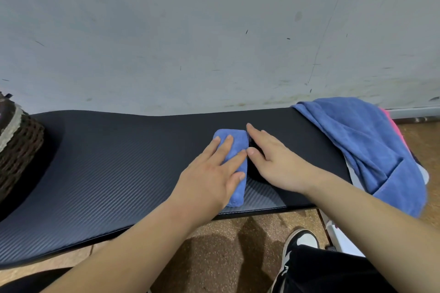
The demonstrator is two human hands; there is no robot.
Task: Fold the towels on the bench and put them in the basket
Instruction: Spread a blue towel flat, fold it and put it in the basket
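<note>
The black bench bears a woven basket, a folded blue towel and a towel heap.

Gym-like room, padded bench, scuffed grey wall

An open run of black, weave-textured padded bench stretches across the left-centre of the frame, from the small folded blue towel at centre to the brown woven basket at the left edge. The left hand and right hand crowd the centre. A heap of loose blue towels blocks the right end; a scuffed grey wall closes off the top.
</note>
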